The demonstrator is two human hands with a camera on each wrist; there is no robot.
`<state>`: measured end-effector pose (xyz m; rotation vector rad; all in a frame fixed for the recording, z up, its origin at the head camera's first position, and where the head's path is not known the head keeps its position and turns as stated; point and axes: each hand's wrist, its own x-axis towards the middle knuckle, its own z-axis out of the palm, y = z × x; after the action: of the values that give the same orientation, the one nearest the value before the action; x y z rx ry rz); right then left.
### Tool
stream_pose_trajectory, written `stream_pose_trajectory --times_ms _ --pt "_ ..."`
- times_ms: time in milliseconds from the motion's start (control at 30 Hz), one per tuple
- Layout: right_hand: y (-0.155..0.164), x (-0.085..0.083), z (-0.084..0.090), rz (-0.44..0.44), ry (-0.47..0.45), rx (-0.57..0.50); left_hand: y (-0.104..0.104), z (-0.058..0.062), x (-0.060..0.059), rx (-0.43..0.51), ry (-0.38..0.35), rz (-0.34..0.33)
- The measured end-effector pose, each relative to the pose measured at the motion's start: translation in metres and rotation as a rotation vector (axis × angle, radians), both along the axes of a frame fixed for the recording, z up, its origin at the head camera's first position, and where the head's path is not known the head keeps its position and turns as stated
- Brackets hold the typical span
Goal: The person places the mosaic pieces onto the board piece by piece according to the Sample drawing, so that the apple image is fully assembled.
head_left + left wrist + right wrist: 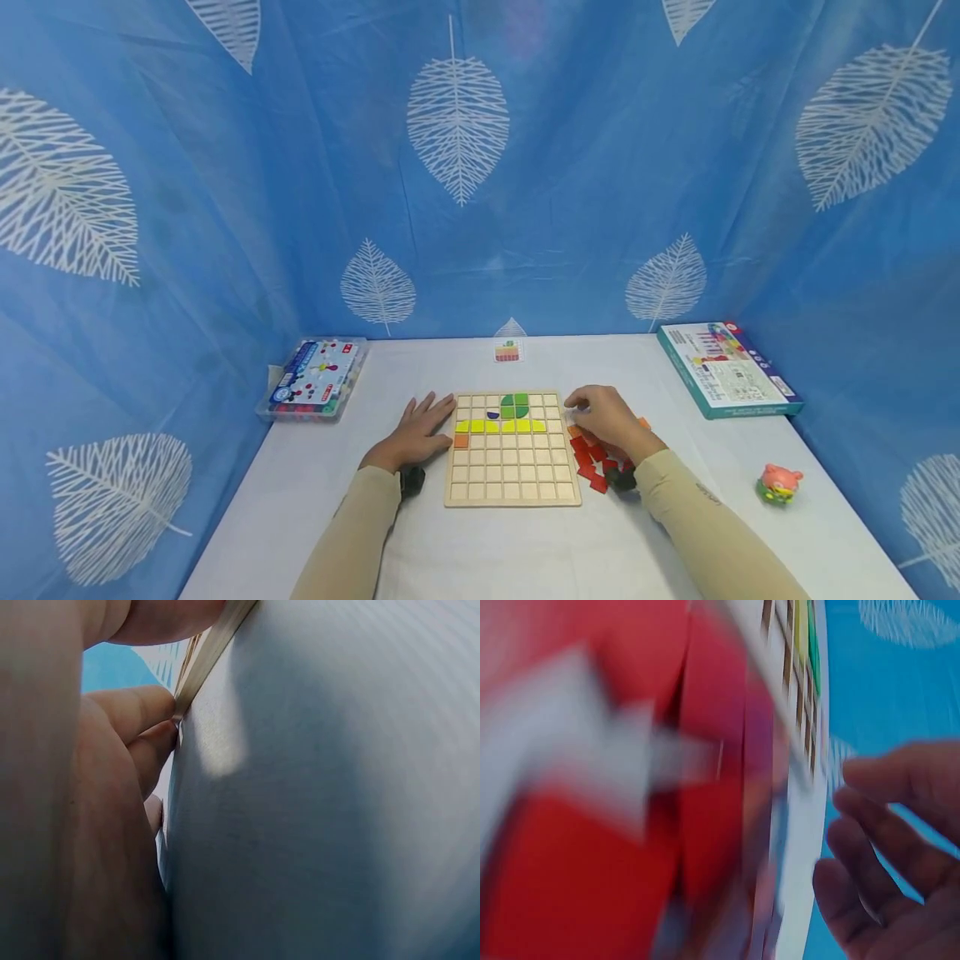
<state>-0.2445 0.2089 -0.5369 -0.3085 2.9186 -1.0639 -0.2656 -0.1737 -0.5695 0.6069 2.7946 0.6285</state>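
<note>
— What is in the middle?
— A wooden grid board on the white surface, with yellow tiles in a row and green tiles above them. Red tiles lie just right of it. Blue leaf curtains hang all around.
— And the hands?
— The left hand lies flat, fingers straight, touching the board's left edge. The right hand hovers over the red tiles, fingers bent; I cannot tell if it holds one.

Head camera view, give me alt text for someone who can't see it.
A wooden grid board with yellow and green tiles lies on a white table; the left hand rests flat beside it, and the right hand hovers over red pieces.
</note>
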Motion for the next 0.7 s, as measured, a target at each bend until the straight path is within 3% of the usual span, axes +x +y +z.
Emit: stream_pose_trajectory --times_ms 267,567,700 --pt "0.025 0.007 -0.006 0.111 -0.118 0.047 0.000 0.001 0.001 -0.010 0.001 0.007" --pt "0.021 0.005 -0.008 0.233 0.034 0.091 0.000 0.000 -0.001 -0.018 0.000 0.008" --pt "0.021 0.003 -0.007 0.250 0.033 0.113 -0.001 0.000 -0.002 -0.013 -0.001 0.008"
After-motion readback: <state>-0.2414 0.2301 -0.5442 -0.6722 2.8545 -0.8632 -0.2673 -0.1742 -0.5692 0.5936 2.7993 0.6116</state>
